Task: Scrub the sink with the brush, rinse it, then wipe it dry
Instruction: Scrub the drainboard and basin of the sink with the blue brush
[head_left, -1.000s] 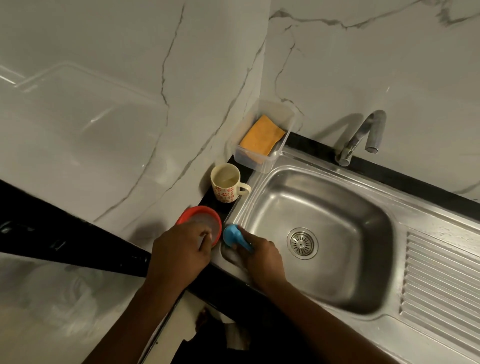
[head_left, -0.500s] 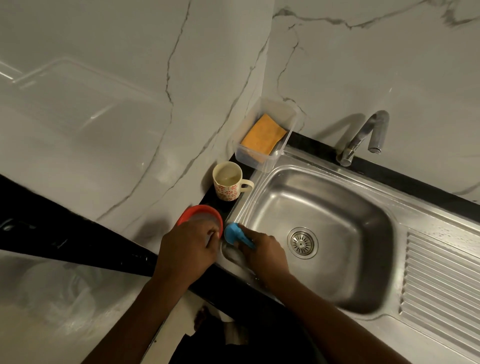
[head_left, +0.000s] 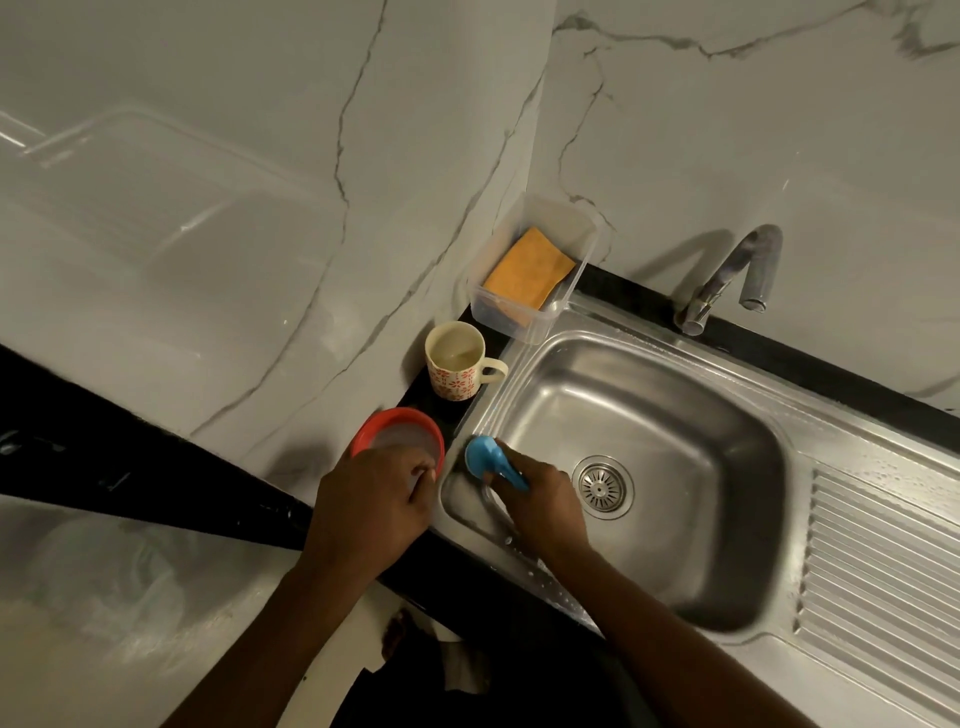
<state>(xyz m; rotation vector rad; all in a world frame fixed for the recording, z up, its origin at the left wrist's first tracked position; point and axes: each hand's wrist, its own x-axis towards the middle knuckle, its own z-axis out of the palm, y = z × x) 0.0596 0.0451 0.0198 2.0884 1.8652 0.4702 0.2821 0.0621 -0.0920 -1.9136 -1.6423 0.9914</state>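
R hand (head_left: 548, 506) grips brush (head_left: 488, 460) in sink (head_left: 675, 415) (L hand (head_left: 369, 504) holds tub (head_left: 400, 414)).

The black counter (head_left: 156, 467) carried a red-rimmed tub (head_left: 397, 415), touching the fingers (head_left: 420, 475) of the left hand (head_left: 369, 504). Beyond those fingertips stood a patterned mug (head_left: 454, 364), farther on a clear box (head_left: 524, 325), and the steel sink (head_left: 675, 415) lay just to their right.

We are seeing a satin stainless-steel sink (head_left: 649, 405), glossy veined marble walls (head_left: 260, 156), a smooth blue plastic brush (head_left: 485, 457), and a red plastic bowl (head_left: 397, 415).
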